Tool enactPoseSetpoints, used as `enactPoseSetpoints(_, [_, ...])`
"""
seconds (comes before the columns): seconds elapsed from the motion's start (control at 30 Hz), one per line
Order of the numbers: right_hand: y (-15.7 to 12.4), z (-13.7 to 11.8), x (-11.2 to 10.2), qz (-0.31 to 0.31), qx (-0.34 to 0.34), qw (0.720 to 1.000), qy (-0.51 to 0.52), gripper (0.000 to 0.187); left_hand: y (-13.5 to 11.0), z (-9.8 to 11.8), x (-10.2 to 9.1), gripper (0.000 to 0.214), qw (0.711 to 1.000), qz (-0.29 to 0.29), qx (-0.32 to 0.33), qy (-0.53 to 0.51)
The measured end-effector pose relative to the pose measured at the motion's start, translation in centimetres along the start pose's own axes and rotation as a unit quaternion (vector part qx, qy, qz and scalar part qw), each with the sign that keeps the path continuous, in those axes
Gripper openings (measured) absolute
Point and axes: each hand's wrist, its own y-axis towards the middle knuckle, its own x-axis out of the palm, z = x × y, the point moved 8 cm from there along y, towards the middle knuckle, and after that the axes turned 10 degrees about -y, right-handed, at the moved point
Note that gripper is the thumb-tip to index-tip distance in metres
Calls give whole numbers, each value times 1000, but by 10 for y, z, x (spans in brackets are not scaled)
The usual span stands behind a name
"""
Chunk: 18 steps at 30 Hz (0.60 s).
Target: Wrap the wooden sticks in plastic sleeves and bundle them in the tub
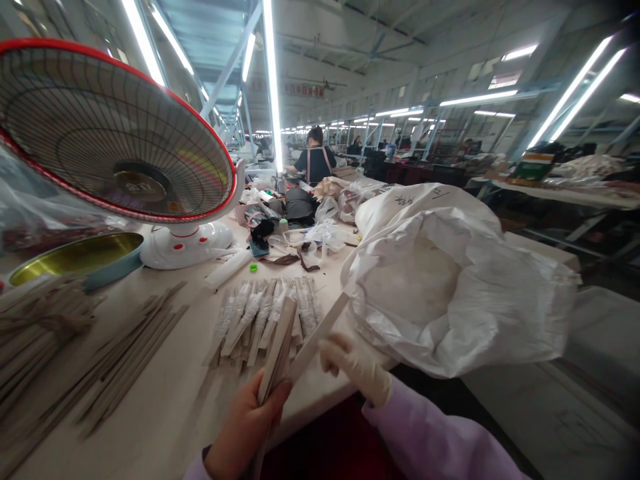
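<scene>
Grips flat strips in the left hand at lower centre, half-curling the gloved right hand just beside, impossible to tell whether gripping.

– Looks matt on the held strips, like cloth or card?
– Yes; looks like crinkled, glossy plastic on the sack
– And on the fan base?
– Shines like smooth plastic; like metal in the basin

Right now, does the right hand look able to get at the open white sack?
Probably yes: the gloved right hand is close to the white sack, whose mouth gapes open, and nothing visible blocks the way.
</scene>
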Motion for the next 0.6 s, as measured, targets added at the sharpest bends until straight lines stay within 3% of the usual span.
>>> enactPoseSetpoints(0.07, [2,-4,-17,71,-7,997,41,43,-2,-4,2,38,1000,-7,-10,6])
enactPoseSetpoints(0.13, [1,0,-15,95,11,993,70,45,-1,-5,5,36,1000,3,-3,3])
enactPoseSetpoints(0.27, [-6,17,16,-1,49,994,100,47,2,-4,10,33,1000,13,14,-1])
enactPoseSetpoints(0.33, [-8,17,14,-23,43,993,110,49,1,-7,8,32,1000,4,9,6])
enactPoseSetpoints(0.47, [-6,15,-19,106,12,981,164,55,0,-13,10,32,1000,-14,-1,13])
enactPoseSetpoints(0.5, [-6,17,-17,123,11,978,168,54,1,-12,11,32,1000,-9,6,11])
enactPoseSetpoints(0.6, [-7,26,15,57,37,984,168,55,7,-6,17,30,999,16,32,5])
